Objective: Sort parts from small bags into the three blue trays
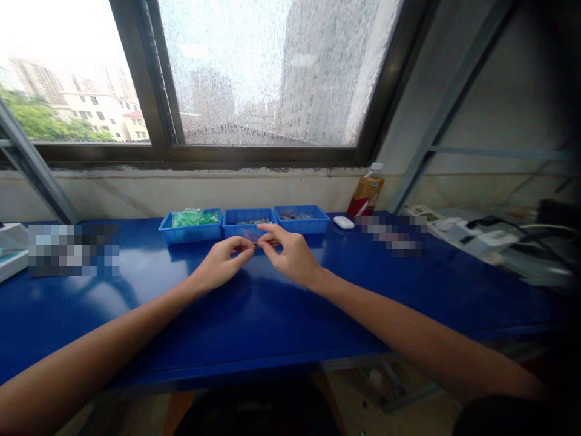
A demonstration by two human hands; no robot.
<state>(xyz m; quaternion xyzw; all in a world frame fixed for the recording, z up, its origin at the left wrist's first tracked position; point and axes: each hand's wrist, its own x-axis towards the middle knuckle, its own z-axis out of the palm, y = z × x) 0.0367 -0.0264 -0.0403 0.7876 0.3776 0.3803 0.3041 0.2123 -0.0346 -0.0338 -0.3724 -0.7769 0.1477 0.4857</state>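
Above the blue table, my left hand [220, 261] and my right hand [293, 254] meet with their fingertips nearly touching. Thumb and forefinger are pinched together on each. Between them sits a tiny thin piece [256, 243], too small to name. A faint see-through patch, perhaps clear plastic, shows just behind the fingertips. Beyond the hands stand three blue bins in a row. Green items in clear wrapping fill the left bin [190, 232]. Small metallic-looking parts lie in the middle bin [233, 229], partly covered by my right hand. Dark thin pieces are in the right bin [308, 227].
A white rounded case [344, 223] lies right of the bins, near a bottle [367, 191] with amber contents. Power strips and cables [481, 236] crowd the right side. A white box edge [13, 251] is at far left. Blurred patches hide items on both sides of the table [272, 327].
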